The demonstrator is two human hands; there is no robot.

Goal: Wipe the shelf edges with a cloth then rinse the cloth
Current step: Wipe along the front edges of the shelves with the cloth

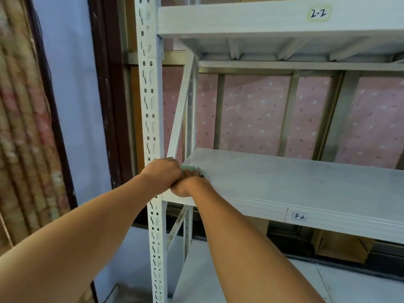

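At the left front corner of the middle shelf point(284, 186), I see both hands pressed together. My left hand point(161, 173) is closed on the green cloth point(192, 169), right beside the white post point(150, 106). My right hand point(185, 186) touches it from below (I cannot tell if it grips the cloth). Only a bit of cloth peeks out on the shelf top.

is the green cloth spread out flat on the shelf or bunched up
Bunched up. Only a small crumpled bit of the green cloth shows between the left hand and right hand, pressed at the shelf corner.
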